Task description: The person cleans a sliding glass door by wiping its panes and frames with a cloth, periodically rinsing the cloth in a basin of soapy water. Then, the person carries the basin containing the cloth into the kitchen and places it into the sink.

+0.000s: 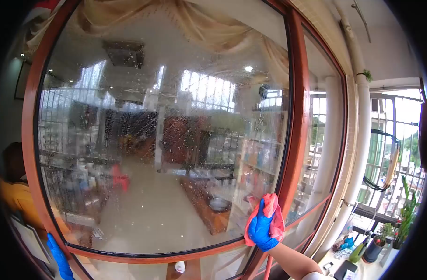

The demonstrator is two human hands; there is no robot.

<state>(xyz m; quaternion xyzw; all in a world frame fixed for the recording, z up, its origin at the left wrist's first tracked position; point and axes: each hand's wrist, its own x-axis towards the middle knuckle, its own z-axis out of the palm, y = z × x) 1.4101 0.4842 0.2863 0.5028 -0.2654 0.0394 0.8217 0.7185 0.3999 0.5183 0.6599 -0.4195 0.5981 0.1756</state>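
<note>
My right hand (261, 229), in a blue rubber glove, is closed on a bunched pink cloth (277, 227). It presses the cloth against the lower right corner of a large glass pane (143, 205), beside the reddish-brown window frame (295, 140). Water drops and streaks cover much of the glass, which also carries reflections. Down at the lower left, my left hand (60, 259), also blue-gloved, is at the outer edge of the frame's left upright, seemingly gripping it. Part of that hand is cut off by the picture's edge.
At the far left is a person in a yellow-orange top (20, 196). A white bottle (180, 266) is visible below the pane. On the right, potted plants (374, 247) and small items crowd a ledge, near a white pipe (358, 144) and coiled hoses (381, 186).
</note>
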